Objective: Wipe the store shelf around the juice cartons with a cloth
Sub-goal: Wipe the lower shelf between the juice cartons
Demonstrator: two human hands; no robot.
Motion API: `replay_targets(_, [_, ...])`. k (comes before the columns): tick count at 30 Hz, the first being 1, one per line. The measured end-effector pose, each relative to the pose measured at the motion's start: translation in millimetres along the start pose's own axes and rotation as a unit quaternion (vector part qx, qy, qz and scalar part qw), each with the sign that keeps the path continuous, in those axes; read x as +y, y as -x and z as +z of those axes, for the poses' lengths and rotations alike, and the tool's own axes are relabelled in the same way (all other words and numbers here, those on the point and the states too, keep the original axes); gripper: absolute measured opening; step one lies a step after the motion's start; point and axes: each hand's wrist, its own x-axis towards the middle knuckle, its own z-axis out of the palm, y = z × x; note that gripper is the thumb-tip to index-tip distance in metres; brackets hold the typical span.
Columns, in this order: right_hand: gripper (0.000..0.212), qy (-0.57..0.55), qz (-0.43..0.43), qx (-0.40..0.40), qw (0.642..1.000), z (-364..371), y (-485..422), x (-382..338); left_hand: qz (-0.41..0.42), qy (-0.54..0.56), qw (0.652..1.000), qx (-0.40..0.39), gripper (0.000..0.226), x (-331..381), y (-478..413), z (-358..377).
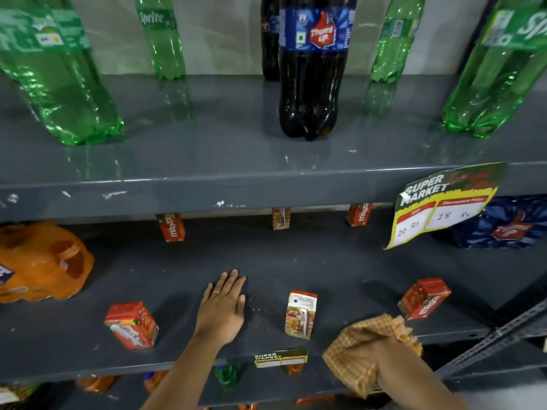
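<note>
On the grey middle shelf [340,270] stand three front juice cartons: a red one [131,324] at the left, a pale one [300,314] in the middle, a red one [424,298] at the right. Three more cartons [173,227] stand along the back. My left hand [222,309] lies flat on the shelf between the left and middle cartons, fingers apart, holding nothing. My right hand [380,355] is at the shelf's front edge, right of the pale carton, gripping a bunched orange checked cloth [355,350] that hides most of its fingers.
Green and dark soda bottles [309,69] stand on the shelf above. An orange bottle pack [41,261] sits at the far left of the middle shelf, a blue pack [509,223] at the far right. A price sign [438,205] hangs from the upper shelf edge. A slotted metal brace [497,335] crosses at right.
</note>
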Motion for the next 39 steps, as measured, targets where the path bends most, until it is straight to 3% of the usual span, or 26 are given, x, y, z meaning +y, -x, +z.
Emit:
replay_targets(2, [0.052,-0.038,0.031,-0.020,0.999,-33,6,-13,-0.003,0.010,1.000,-0.002,0.074,1,1,-2])
replay_targets(4, [0.039,-0.049,0.064,0.017,0.997,-59,-8,-13,-0.003,0.005,1.000,-0.008,0.056,1,1,-3])
replay_targets(9, [0.054,-0.048,0.137,0.094,0.985,-104,-91,-12,-0.002,0.012,1.000,-0.003,0.051,2,3,-6])
replay_targets(13, [0.048,-0.018,0.208,0.046,0.977,-83,-109,-13,-0.004,0.009,1.000,-0.006,0.051,4,3,-6])
replay_targets(16, [0.046,-0.042,0.207,0.058,0.976,-57,-81,-14,-0.003,0.007,1.000,-0.005,0.051,3,2,-5])
replay_targets(20, [0.047,-0.012,0.177,-0.001,0.984,-46,-6,-56,-0.007,0.007,1.000,0.000,0.054,3,3,-2])
replay_targets(24, [0.038,-0.084,0.145,0.012,0.986,-42,37,-60,-0.009,0.007,1.000,-0.004,0.052,4,2,-2])
replay_targets(28, [0.055,-0.130,0.120,-0.002,0.984,-48,36,-44,-0.009,0.009,1.000,-0.007,0.051,5,3,-4])
replay_targets(32, [0.051,-0.128,0.107,0.153,0.974,-68,-5,-39,0.000,0.020,1.000,-0.014,0.050,3,3,-9])
replay_targets(33, [0.053,-0.127,0.120,0.162,0.971,-69,-20,-38,0.003,0.020,1.000,-0.022,0.050,1,2,-12])
replay_targets(39, [0.046,-0.028,0.185,0.074,0.979,-37,-41,-52,0.022,0.020,0.999,-0.045,0.051,-5,9,-19])
